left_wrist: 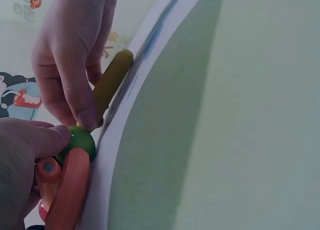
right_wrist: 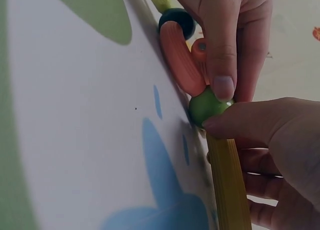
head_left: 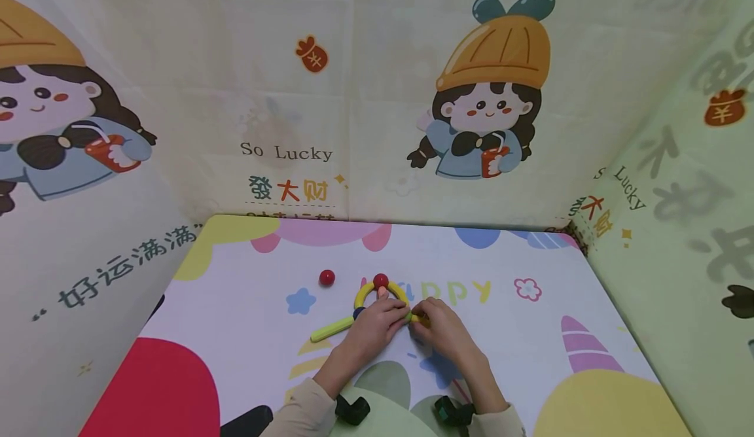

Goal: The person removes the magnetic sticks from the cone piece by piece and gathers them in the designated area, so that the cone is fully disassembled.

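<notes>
On the table lies a ring-shaped build of magnetic sticks and balls. Its upper part has yellow curved sticks [head_left: 361, 295] meeting at a red ball [head_left: 381, 281]. A dark blue ball [head_left: 358, 313] joins a yellow-green straight stick [head_left: 331, 329] at the left. My left hand [head_left: 375, 322] pinches the green ball [right_wrist: 204, 108], to which an orange curved stick [right_wrist: 181, 59] is attached. A short orange stick [left_wrist: 48, 171] stands inside the ring. With thumb and fingers my right hand [head_left: 443, 329] holds a yellow straight stick [right_wrist: 229, 185] against the green ball; its fingers partly hide the joint.
A loose red ball [head_left: 326, 277] lies left of the ring, farther back. The printed tabletop [head_left: 495, 352] meets fabric walls [head_left: 377, 97] at the back and sides. A dark object [head_left: 247, 422] shows at the front left edge.
</notes>
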A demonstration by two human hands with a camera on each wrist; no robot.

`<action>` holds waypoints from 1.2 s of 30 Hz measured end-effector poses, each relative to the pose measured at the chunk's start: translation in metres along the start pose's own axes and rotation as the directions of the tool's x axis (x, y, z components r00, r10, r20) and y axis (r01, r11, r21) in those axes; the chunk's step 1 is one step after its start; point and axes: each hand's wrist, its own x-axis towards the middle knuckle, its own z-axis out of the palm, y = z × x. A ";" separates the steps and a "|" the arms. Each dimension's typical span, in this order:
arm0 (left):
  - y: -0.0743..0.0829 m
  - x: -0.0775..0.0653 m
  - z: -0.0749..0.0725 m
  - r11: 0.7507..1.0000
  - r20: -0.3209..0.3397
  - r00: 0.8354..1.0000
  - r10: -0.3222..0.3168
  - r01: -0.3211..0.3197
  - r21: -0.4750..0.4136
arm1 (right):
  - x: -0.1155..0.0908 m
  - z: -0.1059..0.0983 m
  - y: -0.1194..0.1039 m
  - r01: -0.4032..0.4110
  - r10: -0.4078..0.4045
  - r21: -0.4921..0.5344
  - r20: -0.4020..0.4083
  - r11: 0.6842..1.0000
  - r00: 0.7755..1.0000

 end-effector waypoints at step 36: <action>-0.002 0.000 0.004 1.000 -0.030 0.999 -0.017 0.017 -0.018 | 0.002 -0.002 0.006 -0.093 0.093 -0.003 0.041 0.996 0.995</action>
